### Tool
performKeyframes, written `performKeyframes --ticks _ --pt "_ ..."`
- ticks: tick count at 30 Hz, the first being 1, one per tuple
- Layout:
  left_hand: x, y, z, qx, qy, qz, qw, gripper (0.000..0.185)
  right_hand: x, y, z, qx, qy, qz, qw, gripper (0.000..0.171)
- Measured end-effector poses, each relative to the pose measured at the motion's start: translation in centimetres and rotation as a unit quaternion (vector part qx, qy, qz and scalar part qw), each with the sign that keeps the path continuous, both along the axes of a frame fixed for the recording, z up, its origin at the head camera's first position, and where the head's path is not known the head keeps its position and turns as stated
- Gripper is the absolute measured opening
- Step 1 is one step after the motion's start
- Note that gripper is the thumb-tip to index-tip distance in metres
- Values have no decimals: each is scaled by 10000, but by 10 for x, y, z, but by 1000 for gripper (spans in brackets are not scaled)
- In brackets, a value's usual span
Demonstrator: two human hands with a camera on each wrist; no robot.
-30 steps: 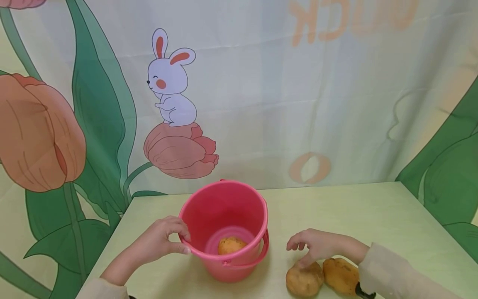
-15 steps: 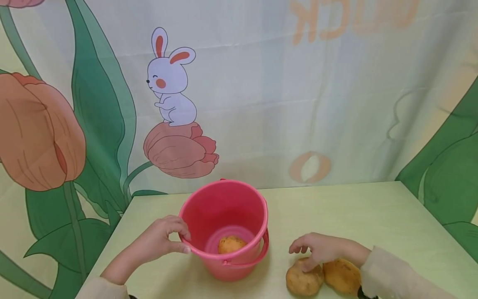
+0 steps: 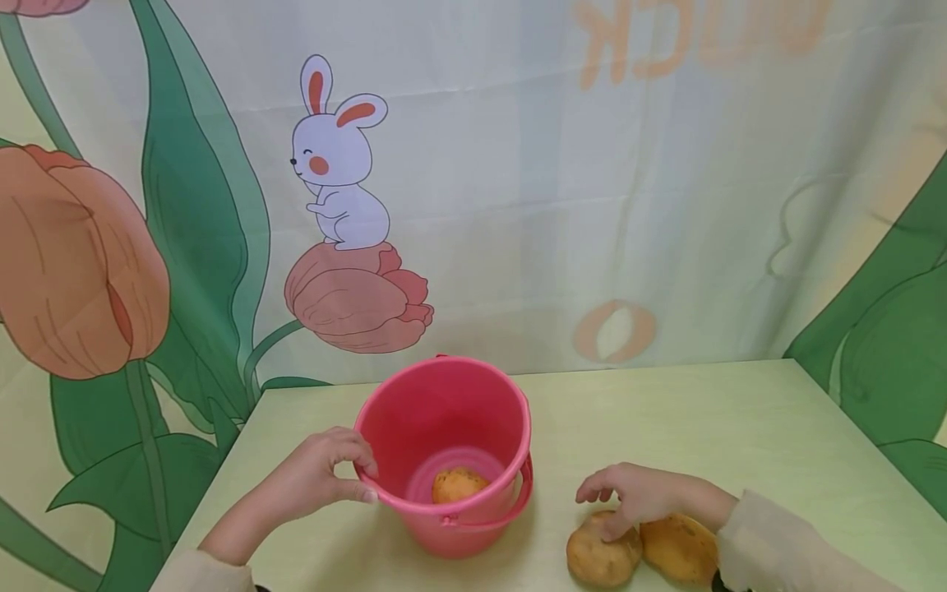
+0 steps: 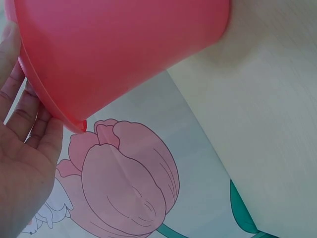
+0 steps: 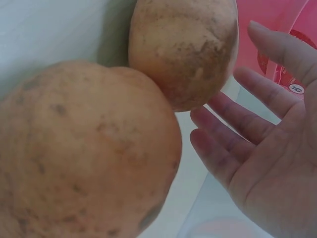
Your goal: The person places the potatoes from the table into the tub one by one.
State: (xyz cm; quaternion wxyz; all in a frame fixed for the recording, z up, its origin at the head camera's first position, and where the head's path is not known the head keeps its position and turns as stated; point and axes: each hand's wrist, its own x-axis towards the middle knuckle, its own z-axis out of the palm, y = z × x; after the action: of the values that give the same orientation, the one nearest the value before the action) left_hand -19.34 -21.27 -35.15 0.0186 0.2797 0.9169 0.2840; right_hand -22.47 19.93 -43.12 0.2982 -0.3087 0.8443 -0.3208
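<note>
Two brown potatoes [image 3: 602,557] [image 3: 679,548] touch on the table beside the upright pink bucket [image 3: 444,456].

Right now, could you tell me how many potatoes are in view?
3: one inside the pink bucket, potato; two touching on the table under the right hand and.

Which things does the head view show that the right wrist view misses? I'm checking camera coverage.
Only the head view shows the left hand holding the bucket's rim and the potato inside the bucket. Only the right wrist view shows the right hand's palm and the skin marks on the potatoes. Both show the two potatoes on the table and the pink bucket.
</note>
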Motion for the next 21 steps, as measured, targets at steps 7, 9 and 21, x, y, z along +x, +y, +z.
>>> performKeyframes --ticks 7,9,21 --pt "0 0 -1 -4 -39 36 10000 20 4 3 1 -23 -166 -164 9997 49" --pt "0 0 -1 -3 -73 46 10000 20 4 3 0 -22 -236 -198 9995 49" --pt "1 1 0 -20 -59 98 9999 20 7 7 -4 293 -388 -254 9985 51"
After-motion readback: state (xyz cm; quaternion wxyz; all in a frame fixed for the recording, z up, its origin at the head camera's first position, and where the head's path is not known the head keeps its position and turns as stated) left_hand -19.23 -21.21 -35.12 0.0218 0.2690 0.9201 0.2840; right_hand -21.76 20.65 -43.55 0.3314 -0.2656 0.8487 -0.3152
